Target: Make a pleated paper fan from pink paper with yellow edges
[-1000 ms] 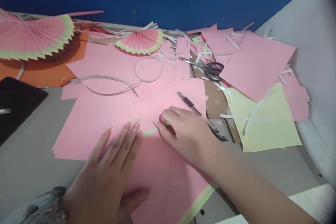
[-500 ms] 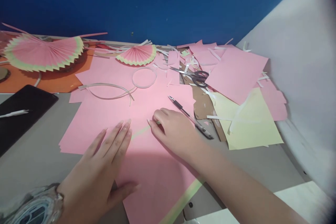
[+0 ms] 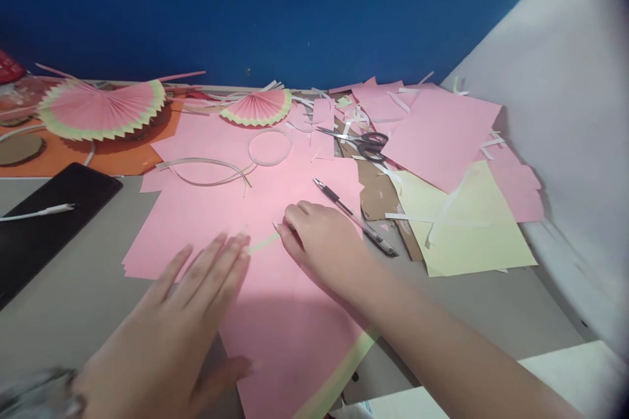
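A pink paper sheet [image 3: 289, 340] with a pale green strip along its edge lies over more pink paper. On its left part my left hand [image 3: 181, 308] rests with fingers stretched out, slightly blurred. The fingers of my right hand [image 3: 324, 242] are curled together on the sheet's far edge, thumb against forefinger, at the green strip [image 3: 264, 243]. Just right of that hand lies a black-gripped pen [image 3: 354, 216]. Beyond both hands, a thin ring [image 3: 270, 147] and curled thin strips [image 3: 206, 170] sit on the pink paper.
Two pleated pink paper fans [image 3: 105, 111] with green rims stand at the back left. A dark phone [image 3: 54, 226] with a white cable lies left. Scissors [image 3: 366, 141], paper scraps and a yellow sheet [image 3: 481, 236] are right. A blue wall [image 3: 275, 13] closes the back.
My left hand has shifted slightly down and left, its fingers still spread. The right hand keeps its place at the paper's edge. The view has turned a little left.
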